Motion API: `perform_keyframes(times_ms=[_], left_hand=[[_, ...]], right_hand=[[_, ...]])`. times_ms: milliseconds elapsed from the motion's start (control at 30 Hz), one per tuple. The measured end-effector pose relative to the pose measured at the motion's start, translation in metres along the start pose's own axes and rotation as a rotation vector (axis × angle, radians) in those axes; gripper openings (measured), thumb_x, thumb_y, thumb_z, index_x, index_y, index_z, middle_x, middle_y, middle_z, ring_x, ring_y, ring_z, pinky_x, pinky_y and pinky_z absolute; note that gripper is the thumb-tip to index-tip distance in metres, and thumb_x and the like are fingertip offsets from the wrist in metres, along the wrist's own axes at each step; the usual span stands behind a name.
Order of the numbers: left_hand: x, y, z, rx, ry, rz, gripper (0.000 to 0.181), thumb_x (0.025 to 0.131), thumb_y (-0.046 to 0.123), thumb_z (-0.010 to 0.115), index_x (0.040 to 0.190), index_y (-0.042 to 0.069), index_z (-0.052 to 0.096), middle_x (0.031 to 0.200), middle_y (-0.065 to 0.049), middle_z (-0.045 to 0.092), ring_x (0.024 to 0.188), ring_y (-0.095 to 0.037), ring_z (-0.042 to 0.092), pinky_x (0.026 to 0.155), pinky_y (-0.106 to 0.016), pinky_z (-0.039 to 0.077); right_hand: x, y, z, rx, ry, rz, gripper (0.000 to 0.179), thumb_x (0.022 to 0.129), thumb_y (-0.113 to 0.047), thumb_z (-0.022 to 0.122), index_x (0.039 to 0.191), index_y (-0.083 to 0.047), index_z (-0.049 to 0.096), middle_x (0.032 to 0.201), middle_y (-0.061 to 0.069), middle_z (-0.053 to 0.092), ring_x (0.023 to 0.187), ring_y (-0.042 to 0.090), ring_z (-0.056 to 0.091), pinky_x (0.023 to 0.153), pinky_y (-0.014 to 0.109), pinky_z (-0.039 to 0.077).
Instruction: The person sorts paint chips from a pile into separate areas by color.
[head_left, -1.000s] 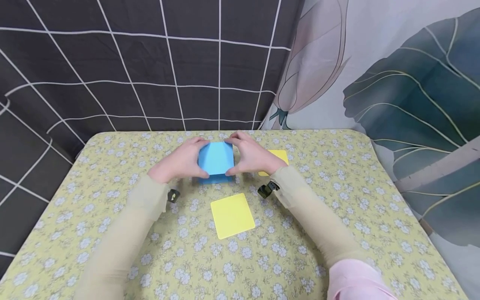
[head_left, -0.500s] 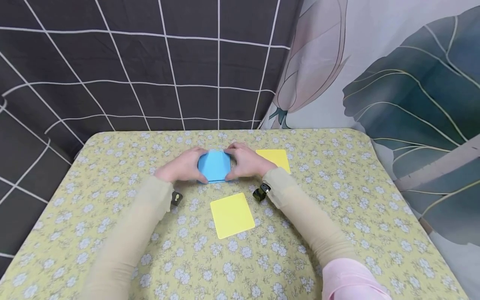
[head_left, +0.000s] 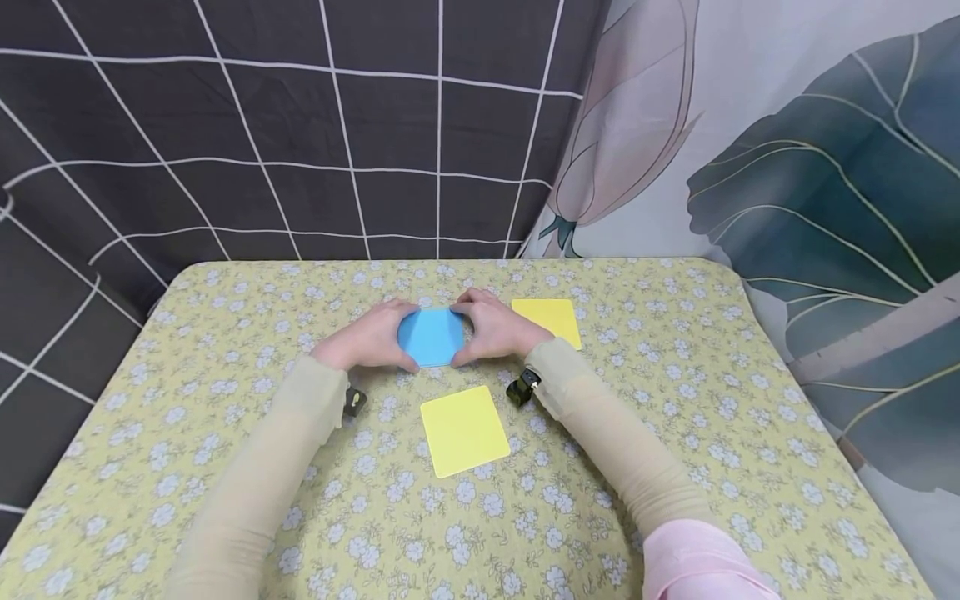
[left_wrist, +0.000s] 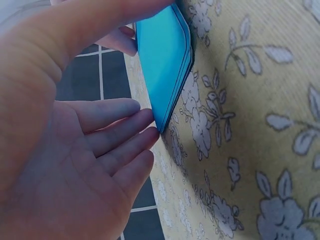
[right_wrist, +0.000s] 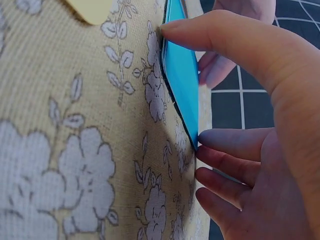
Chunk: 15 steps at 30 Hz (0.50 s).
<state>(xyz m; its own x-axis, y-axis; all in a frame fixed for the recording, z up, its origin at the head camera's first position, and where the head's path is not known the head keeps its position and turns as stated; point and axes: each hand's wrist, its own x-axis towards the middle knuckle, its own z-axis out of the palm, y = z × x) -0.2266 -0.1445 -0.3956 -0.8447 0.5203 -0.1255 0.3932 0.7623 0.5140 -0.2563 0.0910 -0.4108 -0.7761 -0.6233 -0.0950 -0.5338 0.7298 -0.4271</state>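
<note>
A thin stack of blue cards (head_left: pixel 431 337) lies flat on the floral tablecloth, its layered edges showing in the left wrist view. My left hand (head_left: pixel 371 336) holds its left side, thumb on the near edge and fingers toward the far corner. On the opposite side my right hand (head_left: pixel 495 327) grips it the same way, the thumb (right_wrist: pixel 200 32) touching the near edge. Both hands cover the side edges of the blue stack in the head view. Nearer to me, a yellow square card (head_left: pixel 465 431) lies flat, apart from both hands.
Another yellow card (head_left: pixel 555 321) lies beyond my right wrist, close to the hand. The yellow floral tablecloth (head_left: pixel 750 467) covers the table. Behind its far edge hangs a dark gridded cloth (head_left: pixel 300 125), and a printed curtain (head_left: pixel 817 217) hangs at the right.
The upper blue piece, raised and held over another one second ago, has come down onto it. Both hands lowered with it, and the blue edges now line up.
</note>
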Motion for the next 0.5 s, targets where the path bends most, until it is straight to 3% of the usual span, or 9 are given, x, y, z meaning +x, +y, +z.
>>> perform_keyframes(times_ms=[300, 500], left_hand=[[-0.0009, -0.002, 0.0, -0.026, 0.019, -0.006, 0.101, 0.067, 0.022, 0.091, 0.149, -0.009, 0.041, 0.145, -0.026, 0.048, 0.126, -0.04, 0.05, 0.107, -0.055, 0.043], [-0.0039, -0.0013, 0.0015, -0.038, 0.035, -0.008, 0.104, 0.068, 0.03, 0.091, 0.15, -0.007, 0.04, 0.148, -0.025, 0.047, 0.128, -0.04, 0.049, 0.107, -0.055, 0.043]], right_hand=[[0.001, 0.0008, 0.0017, 0.004, 0.011, 0.005, 0.096, 0.07, -0.047, 0.087, 0.147, -0.001, 0.052, 0.134, 0.01, 0.05, 0.119, 0.023, 0.047, 0.103, 0.034, 0.045], [-0.0038, -0.0034, -0.0012, 0.019, 0.023, 0.01, 0.104, 0.069, -0.049, 0.087, 0.153, -0.004, 0.044, 0.143, 0.01, 0.048, 0.126, 0.024, 0.046, 0.108, 0.037, 0.043]])
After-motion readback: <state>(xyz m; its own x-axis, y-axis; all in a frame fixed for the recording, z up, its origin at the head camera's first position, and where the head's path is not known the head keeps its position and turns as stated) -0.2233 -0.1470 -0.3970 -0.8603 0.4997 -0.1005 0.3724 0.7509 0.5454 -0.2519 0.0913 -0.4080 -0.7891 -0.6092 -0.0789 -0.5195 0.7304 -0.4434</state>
